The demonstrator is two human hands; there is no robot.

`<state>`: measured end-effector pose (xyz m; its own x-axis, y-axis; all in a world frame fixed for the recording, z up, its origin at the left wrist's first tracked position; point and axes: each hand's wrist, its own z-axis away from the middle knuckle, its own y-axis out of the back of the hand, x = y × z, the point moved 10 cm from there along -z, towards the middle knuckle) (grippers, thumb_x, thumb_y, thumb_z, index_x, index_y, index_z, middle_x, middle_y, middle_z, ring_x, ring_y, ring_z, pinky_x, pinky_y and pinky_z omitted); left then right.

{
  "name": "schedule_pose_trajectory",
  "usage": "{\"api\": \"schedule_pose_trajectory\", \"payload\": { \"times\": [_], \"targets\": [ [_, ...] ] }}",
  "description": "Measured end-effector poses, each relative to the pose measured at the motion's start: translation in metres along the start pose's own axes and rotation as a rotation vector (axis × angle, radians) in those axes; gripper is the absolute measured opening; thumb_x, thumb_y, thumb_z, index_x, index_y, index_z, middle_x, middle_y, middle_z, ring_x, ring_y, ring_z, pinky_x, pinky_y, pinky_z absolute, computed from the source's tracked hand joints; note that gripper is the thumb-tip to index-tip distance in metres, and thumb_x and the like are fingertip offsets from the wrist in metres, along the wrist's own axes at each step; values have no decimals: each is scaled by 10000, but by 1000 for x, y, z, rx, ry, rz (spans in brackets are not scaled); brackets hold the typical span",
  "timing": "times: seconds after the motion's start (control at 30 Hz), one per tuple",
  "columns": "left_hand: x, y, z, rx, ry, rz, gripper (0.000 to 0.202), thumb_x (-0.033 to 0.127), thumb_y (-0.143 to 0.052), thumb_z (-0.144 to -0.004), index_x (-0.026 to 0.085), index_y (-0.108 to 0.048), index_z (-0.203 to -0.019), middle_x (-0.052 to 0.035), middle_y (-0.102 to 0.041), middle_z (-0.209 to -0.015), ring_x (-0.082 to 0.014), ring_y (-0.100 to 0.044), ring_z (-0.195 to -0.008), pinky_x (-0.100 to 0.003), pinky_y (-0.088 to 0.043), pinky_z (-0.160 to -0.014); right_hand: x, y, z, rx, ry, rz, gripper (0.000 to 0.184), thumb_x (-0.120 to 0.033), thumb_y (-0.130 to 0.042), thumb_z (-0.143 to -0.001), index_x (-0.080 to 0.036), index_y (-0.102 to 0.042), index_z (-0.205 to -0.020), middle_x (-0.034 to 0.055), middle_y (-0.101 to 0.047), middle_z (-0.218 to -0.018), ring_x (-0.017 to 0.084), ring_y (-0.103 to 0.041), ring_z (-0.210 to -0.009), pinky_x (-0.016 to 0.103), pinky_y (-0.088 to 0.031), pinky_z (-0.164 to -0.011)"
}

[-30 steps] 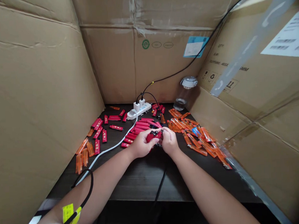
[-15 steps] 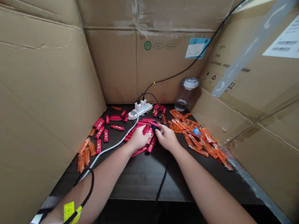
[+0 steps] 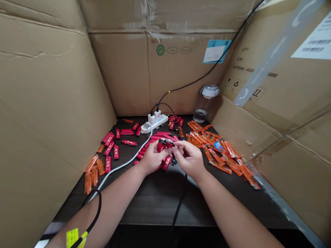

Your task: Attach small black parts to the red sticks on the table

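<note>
My left hand (image 3: 153,158) is closed around several flat red lighter cases (image 3: 162,146) with black ends, held upright above the pile. My right hand (image 3: 190,158) is closed close beside it, thumb and fingers pinching a small black part at the cases' black ends. Its exact shape is hidden by the fingers. Under and behind both hands lies a heap of red lighter cases (image 3: 164,136) with gold lettering. Some small black parts (image 3: 173,161) show just below my fingertips.
More red cases (image 3: 108,162) and a few orange translucent lighters (image 3: 88,181) lie left. Many orange lighters (image 3: 221,156) spread right. A white power strip (image 3: 156,124) with a white cable and a water bottle (image 3: 202,107) stand behind. Cardboard walls (image 3: 124,74) enclose the table (image 3: 142,203).
Both hands have come closer together and drawn slightly toward me. The red cases in my left hand now stand with their black ends up. My right fingers have moved onto those ends.
</note>
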<state>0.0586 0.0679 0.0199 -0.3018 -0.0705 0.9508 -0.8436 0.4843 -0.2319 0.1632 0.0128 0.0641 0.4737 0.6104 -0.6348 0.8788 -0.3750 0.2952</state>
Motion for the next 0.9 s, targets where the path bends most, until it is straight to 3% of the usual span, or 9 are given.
{"api": "schedule_pose_trajectory", "payload": {
  "times": [0.23,0.43,0.67,0.9],
  "targets": [
    [17,-3,1,-44,-159,-84,263,309,-752,-690,141,-689,-883,-47,-686,-830,-161,-623,-799,-277,-476,-798,-19,2,-4,-7,86,15,82,-149,-588,-808,-184,-628,-871,-17,-475,-613,109,-455,-549,259,-430,-546],
    [23,-7,2,-73,-206,-121,235,313,-716,-733,153,-692,-903,-53,-686,-856,-164,-621,-830,-274,-475,-812,-16,3,1,-7,50,-23,116,-167,-612,-796,-192,-625,-908,-16,-484,-630,109,-456,-542,256,-428,-525],
    [12,-5,4,-77,-88,-68,280,305,-743,-702,143,-669,-919,-40,-673,-837,-152,-620,-775,-276,-494,-754,-6,8,1,-8,2,-55,127,-186,-571,-835,-209,-628,-947,25,-581,-749,125,-530,-593,267,-467,-546],
    [-5,-16,11,-217,106,132,253,293,-687,-752,113,-611,-913,-42,-630,-704,-127,-578,-510,-235,-450,-453,2,-3,-1,-151,-145,-264,70,-250,-530,-881,-204,-574,-908,14,-587,-711,120,-573,-563,254,-488,-522]
  ]
}}
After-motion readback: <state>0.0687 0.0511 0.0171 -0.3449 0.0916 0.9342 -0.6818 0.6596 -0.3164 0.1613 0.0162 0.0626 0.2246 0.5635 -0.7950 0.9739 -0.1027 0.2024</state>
